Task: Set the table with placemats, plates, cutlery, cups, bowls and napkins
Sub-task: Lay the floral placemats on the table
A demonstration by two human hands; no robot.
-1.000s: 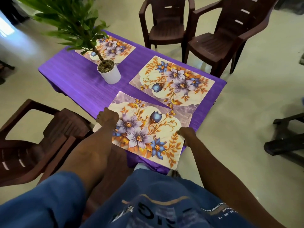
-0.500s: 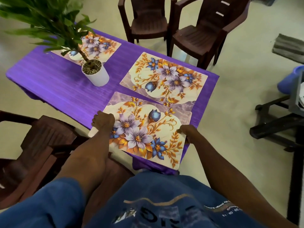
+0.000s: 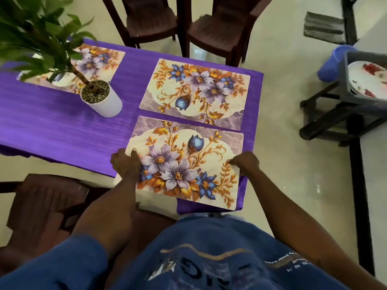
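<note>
Nearest placemat (image 3: 184, 164) shifted; potted plant (image 3: 100, 97) beside.

Head view, steeply down, near table (image 3: 62, 126)

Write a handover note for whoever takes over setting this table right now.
Left hand: pinching the near placemat's left edge.
Right hand: gripping its right edge; the mat overhangs the near table edge.
Done: far-right placemat and far-left placemat lie flat on the purple tablecloth.
Left: square up the near mat, then plates from the grey tub, cutlery, cups, bowls, napkins.
</note>
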